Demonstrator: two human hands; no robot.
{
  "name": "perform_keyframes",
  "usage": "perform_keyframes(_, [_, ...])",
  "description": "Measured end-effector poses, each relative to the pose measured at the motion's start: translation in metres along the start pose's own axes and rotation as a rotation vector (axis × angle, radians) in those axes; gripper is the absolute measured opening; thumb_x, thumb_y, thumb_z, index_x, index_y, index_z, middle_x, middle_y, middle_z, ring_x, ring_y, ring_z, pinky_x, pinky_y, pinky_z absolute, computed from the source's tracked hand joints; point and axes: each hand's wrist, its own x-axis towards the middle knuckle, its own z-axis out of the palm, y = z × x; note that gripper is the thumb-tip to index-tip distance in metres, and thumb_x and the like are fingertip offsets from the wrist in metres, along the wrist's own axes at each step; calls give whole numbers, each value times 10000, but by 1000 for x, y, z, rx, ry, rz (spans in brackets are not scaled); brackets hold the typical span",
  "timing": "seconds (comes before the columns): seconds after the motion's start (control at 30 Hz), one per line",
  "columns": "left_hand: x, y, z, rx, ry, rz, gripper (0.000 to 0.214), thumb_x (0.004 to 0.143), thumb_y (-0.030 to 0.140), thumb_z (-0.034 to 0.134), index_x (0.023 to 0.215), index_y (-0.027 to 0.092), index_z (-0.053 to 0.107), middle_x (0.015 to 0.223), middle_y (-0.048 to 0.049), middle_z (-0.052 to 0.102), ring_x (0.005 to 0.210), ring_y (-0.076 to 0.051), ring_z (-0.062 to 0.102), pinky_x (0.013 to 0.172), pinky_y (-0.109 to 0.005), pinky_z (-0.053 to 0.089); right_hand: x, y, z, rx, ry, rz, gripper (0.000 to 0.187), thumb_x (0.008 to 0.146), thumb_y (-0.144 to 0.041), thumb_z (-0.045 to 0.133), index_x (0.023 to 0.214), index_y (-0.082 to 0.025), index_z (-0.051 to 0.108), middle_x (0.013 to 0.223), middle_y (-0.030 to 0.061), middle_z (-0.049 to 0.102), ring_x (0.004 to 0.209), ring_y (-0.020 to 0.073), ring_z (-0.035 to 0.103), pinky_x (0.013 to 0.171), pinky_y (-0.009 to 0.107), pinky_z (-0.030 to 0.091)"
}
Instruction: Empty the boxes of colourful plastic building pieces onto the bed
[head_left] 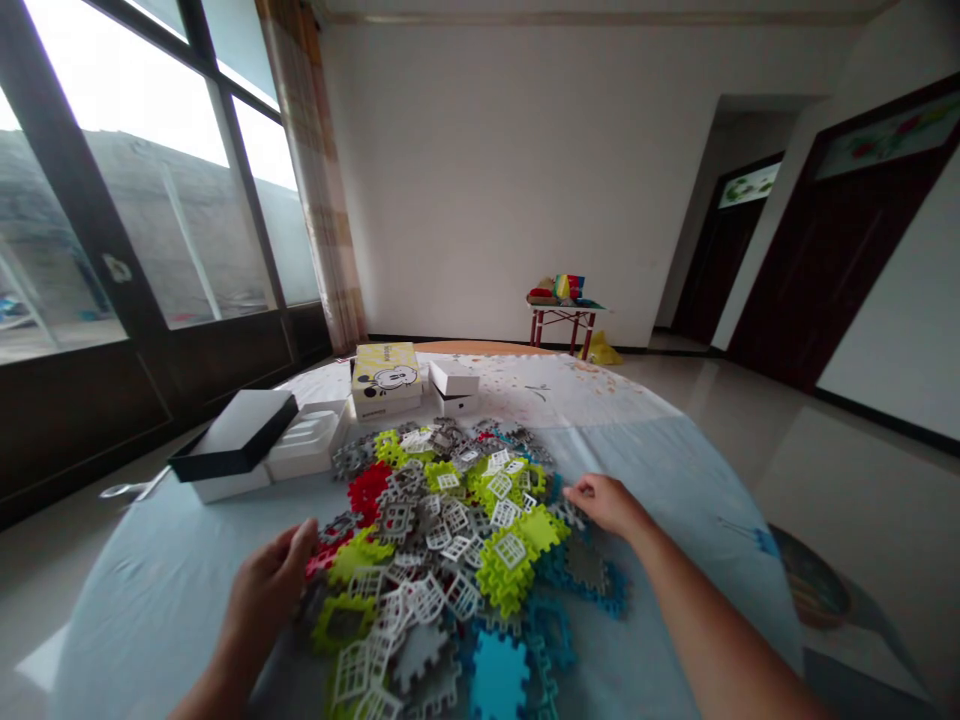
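Observation:
A heap of interlocking plastic building panels with notched edges covers the middle of the table. Lime green panels (pixel 510 565), red panels (pixel 369 492), blue panels (pixel 499 672) and grey panels (pixel 424 650) are mixed with white lattice window pieces (pixel 427 598). My left hand (pixel 274 575) is at the heap's left edge, beside red and grey panels, its fingers curled closed. My right hand (pixel 606 503) is at the right edge, fingertips pinched together just above a grey panel. Whatever either hand may hold is hidden.
Behind the heap stand a yellow cartoon box (pixel 386 380) and a small white box (pixel 454 388). A black-edged box lid (pixel 236 435) and a white tray (pixel 307 440) lie at left. The round table's cloth (pixel 675 560) reaches its edge. A small side table (pixel 566 308) stands by the wall.

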Motion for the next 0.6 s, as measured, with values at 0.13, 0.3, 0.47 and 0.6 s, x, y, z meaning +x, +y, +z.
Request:
perform_keyframes(0.13, [-4,12,7,62,-163,85,439,683,610,463,655,200,615,540,23,603,554,-164,555,481,-209,405,-12,-21,1,133,-61,-131,341,739,-424,529,917,-155,640,831,68,678,743,185,616,675,284,459])
perform_keyframes(0.3, [-10,20,-2,213,-65,229,394,791,511,379,663,195,577,542,18,561,550,-152,517,513,-224,376,-36,-35,-15,239,109,-127,377,770,-427,484,971,-138,617,868,81,671,730,176,615,673,278,462])
perform_keyframes(0.47, [-57,57,-1,258,-174,629,392,864,370,326,541,194,463,512,13,473,487,-110,454,517,-227,339,-71,-31,-32,54,82,-69,393,742,-522,490,659,-157,611,621,36,630,616,163,574,561,245,393])
perform_keyframes(0.6, [-106,82,19,333,-516,937,319,817,370,451,554,196,495,579,3,553,556,-114,511,524,-235,317,-90,-24,-26,2,-136,-6,430,589,-585,635,695,-171,590,610,4,605,555,134,528,476,213,328])
